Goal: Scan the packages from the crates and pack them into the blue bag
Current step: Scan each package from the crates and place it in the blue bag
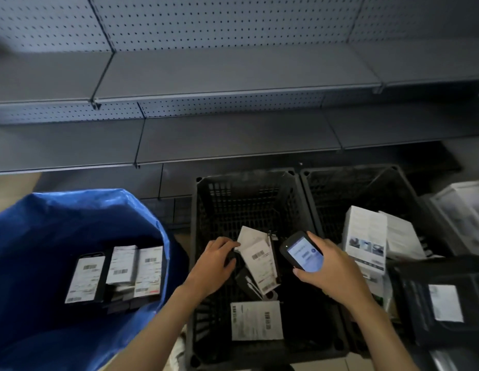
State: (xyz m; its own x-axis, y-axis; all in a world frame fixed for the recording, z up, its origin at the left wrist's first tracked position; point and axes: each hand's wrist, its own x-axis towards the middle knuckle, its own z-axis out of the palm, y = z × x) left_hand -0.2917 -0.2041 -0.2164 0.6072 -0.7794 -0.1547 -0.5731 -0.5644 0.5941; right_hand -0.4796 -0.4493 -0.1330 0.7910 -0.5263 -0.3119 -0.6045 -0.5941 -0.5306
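Beneath both hands, down inside the middle crate [203, 210]: a labelled package [259, 259], tilted, barcode face up. With the left hand [215, 259], reaches into that crate and grips the package's left edge, fingers curled over its upper corner, thumb close below them. With the right hand [326, 266], holds a handheld scanner [302, 251], fingers wrapped round its body, thumb at its near edge, lit screen upward, head of the device just right of the gripped package. Nearer than the left hand, flat on the crate floor: a second package [255, 321] with a white label and barcodes, apart from the gripped one. Left of the left hand, well apart: the blue bag [59, 215], mouth open, with three packed packages [121, 263] side by side inside, labels up, touching one another. Right of the right hand: a second crate [366, 183] against the middle one, with white boxes [365, 236] stacked in it. Farther right and nearer: a dark package [433, 303] with a white label. Beyond both hands, past the crates: grey shelves [233, 70] backed by perforated panels. Cannot tell what the labels say; too blurred.
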